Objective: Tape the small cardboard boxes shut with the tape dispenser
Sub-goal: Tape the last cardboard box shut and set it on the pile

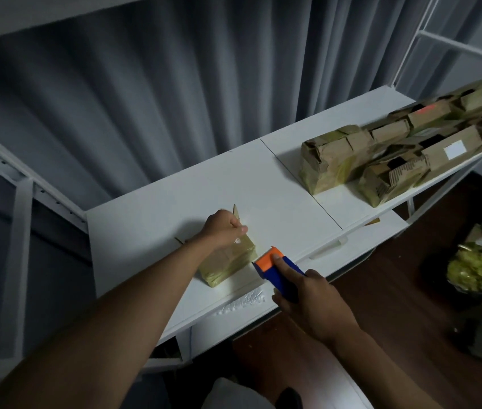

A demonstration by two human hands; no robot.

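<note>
From the head camera, a small cardboard box [228, 259] wrapped in yellowish tape sits near the front edge of the white table [278, 184]. The left hand [223, 230] rests on its top, fingers curled, gripping it. Just to the right, the right hand [307, 296] grasps the blue and orange tape dispenser [275, 268], its orange end beside the box. A pile of boxes [405, 143] lies far right.

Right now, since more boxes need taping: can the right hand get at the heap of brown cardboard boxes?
Probably not yet: the right hand grips the blue-and-orange tape dispenser, though bare white tabletop leads to the heap.
</note>
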